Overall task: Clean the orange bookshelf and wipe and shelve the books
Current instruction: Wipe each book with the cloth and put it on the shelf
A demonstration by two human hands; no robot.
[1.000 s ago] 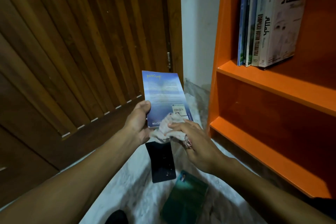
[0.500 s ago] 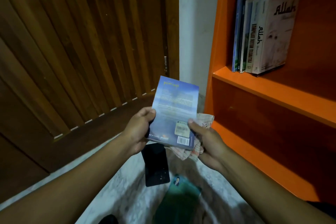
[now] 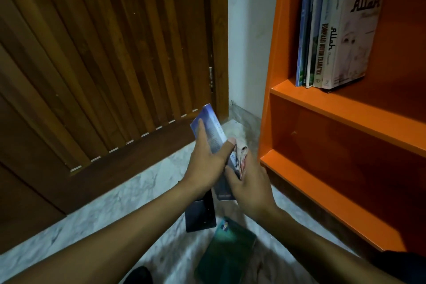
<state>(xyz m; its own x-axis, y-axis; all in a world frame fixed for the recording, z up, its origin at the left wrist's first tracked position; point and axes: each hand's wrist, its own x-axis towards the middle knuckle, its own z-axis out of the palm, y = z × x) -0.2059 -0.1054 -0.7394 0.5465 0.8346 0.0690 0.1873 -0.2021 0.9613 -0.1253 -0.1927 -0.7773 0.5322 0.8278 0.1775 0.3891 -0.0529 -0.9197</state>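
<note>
From the head camera, the blue book [image 3: 213,131] has turned since half a second ago: then its back cover with the barcode faced the camera, now it stands edge-on, spine and narrow side up, tilted away toward the wooden door [image 3: 103,64]. The left hand [image 3: 208,163] lies along the book's left face with fingers stretched and thumb hooked over the edge, its grip clamped on the book. The right hand [image 3: 249,182] has moved under and behind the book's lower end, its grip closed on the pale cloth [image 3: 242,148], which is pressed against the book's right face. The book is held in the air just left of the orange bookshelf [image 3: 322,108], level with its lower shelves. On the upper shelf the row of books [image 3: 334,37] stands as before. A black book [image 3: 200,214] and a green book [image 3: 228,251] remain on the marble floor [image 3: 96,214] beneath the hands.
</note>
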